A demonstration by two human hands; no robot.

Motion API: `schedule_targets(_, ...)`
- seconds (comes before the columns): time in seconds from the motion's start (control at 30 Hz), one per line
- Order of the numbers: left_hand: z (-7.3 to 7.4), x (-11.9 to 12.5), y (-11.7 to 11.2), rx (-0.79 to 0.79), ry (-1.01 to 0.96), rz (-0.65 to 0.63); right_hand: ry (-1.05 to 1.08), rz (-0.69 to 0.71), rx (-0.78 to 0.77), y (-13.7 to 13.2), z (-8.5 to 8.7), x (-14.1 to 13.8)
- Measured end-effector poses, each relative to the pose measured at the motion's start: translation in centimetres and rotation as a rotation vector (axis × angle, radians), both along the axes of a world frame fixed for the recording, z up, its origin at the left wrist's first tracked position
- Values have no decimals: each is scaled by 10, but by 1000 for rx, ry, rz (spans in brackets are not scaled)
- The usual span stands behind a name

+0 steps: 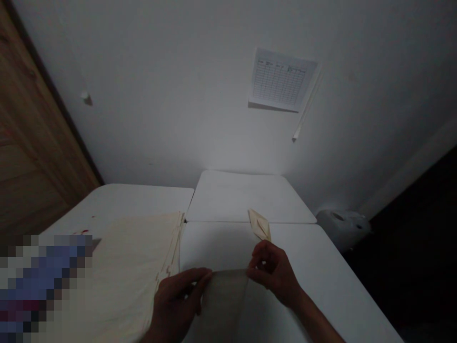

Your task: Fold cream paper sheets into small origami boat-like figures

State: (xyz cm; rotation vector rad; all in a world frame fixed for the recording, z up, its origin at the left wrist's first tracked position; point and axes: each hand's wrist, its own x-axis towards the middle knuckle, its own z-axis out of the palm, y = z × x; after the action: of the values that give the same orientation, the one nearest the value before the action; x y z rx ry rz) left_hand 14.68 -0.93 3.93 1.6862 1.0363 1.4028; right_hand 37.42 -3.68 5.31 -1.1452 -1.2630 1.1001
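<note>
At the front of the table, a beige sheet [225, 302] of cloth or paper hangs between my two hands, its top edge pulled straight. My left hand [178, 297] pinches the upper left corner between thumb and fingers. The upper right corner is in the pinch of my right hand [273, 269]. Just beyond my right hand, a small folded beige piece [260, 225] lies across the table seam. To the left of my left hand is a stack of large beige sheets [132, 267], edges uneven. The lower end of the held sheet runs out of view.
White table panels [246, 195] meet at seams against the wall. A paper with a printed grid [280, 78] hangs there, beside a thin white strip [307, 107]. A whitish plastic-looking object [342, 228] stands right of the table; a wooden door [32, 109] is at left. Blurred blocks cover the lower left.
</note>
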Motion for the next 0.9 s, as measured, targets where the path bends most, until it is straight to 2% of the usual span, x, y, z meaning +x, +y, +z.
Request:
schedule_targets(0.2,1,1,-2,-78,-15,12,108,-4,-26,1,0,-4)
schedule_targets(0.4,-2,7,-3,-276,0,0,233,-32,6,9,-10,-11)
schedule_targets(0.5,-5,9,-1,-359,-22,2,170,-68,-5,11,-13,-14)
schedule_targets(0.67,-6,11,2,-409,-41,36,-85,-103,-56,11,-15,-17)
schedule_targets(0.77,-10,11,4,-435,-19,30,-111,-157,-54,12,-17,-17)
schedule_targets(0.9,-16,12,8,-451,-1,17,-64,-162,-44,16,-22,-17)
